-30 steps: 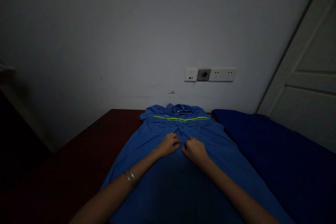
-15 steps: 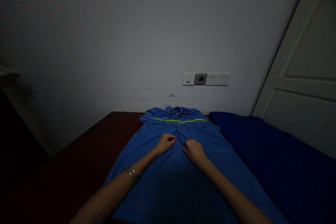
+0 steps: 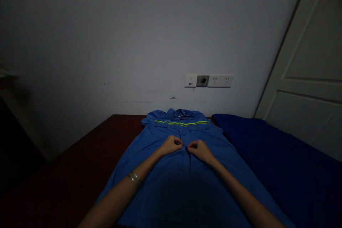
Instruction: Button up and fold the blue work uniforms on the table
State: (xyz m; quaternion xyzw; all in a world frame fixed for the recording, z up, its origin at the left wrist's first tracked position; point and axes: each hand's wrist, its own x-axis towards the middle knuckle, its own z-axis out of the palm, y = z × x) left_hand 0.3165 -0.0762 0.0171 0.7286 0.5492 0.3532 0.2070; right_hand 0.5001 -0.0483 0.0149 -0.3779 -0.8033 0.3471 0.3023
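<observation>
A blue short-sleeved work shirt (image 3: pixel 165 171) lies front side up, its collar toward the wall and a yellow-green stripe across the chest. My left hand (image 3: pixel 172 145) pinches the front placket from the left, thumb and finger together. From the right, my right hand (image 3: pixel 201 150) pinches the placket's other edge close by. Between the fingertips the cloth is lifted a little, below the chest stripe. Whether a button is between the fingers is too small to tell. Bangles (image 3: pixel 134 177) circle my left wrist.
The shirt rests on a dark red surface (image 3: pixel 117 131). Dark blue cloth (image 3: pixel 256 149) lies along its right side. Behind stands a pale wall (image 3: pixel 133 42) with a row of sockets (image 3: pixel 220 81). A panelled door (image 3: pixel 307 78) is at the right.
My right hand has turned from a curled grip to a fingertip pinch. Both hands' fingertips have come closer together, and the placket between them is raised.
</observation>
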